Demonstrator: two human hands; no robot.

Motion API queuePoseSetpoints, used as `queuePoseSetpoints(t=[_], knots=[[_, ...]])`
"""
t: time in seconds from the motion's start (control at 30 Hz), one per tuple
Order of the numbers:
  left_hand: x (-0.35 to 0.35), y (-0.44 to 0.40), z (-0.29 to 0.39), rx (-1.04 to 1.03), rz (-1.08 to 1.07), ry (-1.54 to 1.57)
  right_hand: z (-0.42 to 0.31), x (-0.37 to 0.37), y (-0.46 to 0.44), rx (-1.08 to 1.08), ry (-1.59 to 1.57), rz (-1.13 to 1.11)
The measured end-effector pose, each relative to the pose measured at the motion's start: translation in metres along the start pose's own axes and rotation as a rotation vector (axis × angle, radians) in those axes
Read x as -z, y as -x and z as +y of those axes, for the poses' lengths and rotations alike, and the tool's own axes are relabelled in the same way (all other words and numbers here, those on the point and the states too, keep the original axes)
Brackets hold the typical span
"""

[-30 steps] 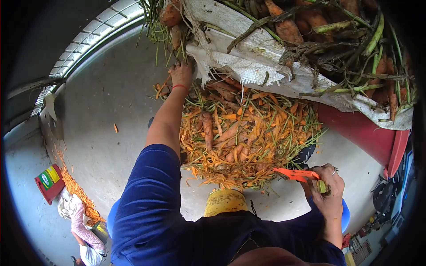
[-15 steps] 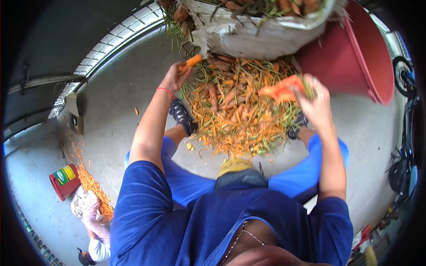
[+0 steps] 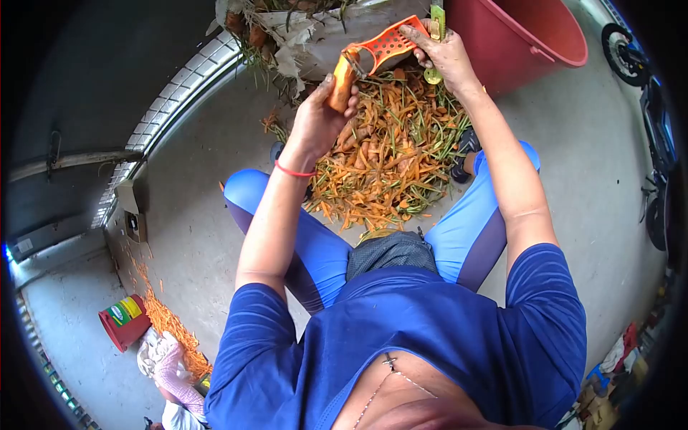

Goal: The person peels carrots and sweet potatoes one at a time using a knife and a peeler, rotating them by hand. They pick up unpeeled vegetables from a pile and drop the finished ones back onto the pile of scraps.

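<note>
My left hand [image 3: 322,118] is wrapped round a carrot [image 3: 342,87], its orange side bare and its top end pointing up. My right hand [image 3: 450,59] grips an orange peeler [image 3: 390,44] with a holed handle. The peeler's metal head is at the carrot's upper end, seemingly touching it. A yellow-green cutter-like tool [image 3: 438,16] is also held in my right hand, sticking out above and below the fingers. Beneath both hands spreads a heap of peelings [image 3: 387,172], with unpeeled carrots and green stems mixed in.
A torn white sack [image 3: 322,46] of carrots with stems stands beyond the heap, beside a large red tub [image 3: 527,50]. At lower left, another person [image 3: 183,380] is near a red bucket [image 3: 123,322] and a pile of orange carrots [image 3: 172,322]. A motorbike [image 3: 652,136] stands at right.
My hands have come together above the heap. The right one swung up and left with the peeler, bringing it to the carrot; the left moved right. My view has shifted.
</note>
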State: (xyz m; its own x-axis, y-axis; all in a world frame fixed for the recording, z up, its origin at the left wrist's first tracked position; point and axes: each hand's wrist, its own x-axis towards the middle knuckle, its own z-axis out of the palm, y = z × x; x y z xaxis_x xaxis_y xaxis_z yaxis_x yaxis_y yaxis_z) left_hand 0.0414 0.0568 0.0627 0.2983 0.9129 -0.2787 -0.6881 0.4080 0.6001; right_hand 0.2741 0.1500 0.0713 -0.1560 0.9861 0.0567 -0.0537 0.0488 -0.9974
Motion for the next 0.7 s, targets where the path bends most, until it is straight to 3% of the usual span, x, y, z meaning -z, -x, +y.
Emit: queuePoseSetpoints(t=[0.17, 0.27, 0.7], knots=[[0.018, -0.037, -0.012, -0.042, -0.054, 0.072, -0.009, -0.008, 0.006, -0.051, 0.051, -0.027], [0.019, -0.031, -0.016, -0.133, 0.07, 0.091, -0.002, -0.019, 0.009, -0.081, 0.046, -0.098], [0.015, -0.029, -0.019, -0.284, 0.022, 0.208, 0.011, -0.029, -0.003, -0.105, 0.064, -0.146]])
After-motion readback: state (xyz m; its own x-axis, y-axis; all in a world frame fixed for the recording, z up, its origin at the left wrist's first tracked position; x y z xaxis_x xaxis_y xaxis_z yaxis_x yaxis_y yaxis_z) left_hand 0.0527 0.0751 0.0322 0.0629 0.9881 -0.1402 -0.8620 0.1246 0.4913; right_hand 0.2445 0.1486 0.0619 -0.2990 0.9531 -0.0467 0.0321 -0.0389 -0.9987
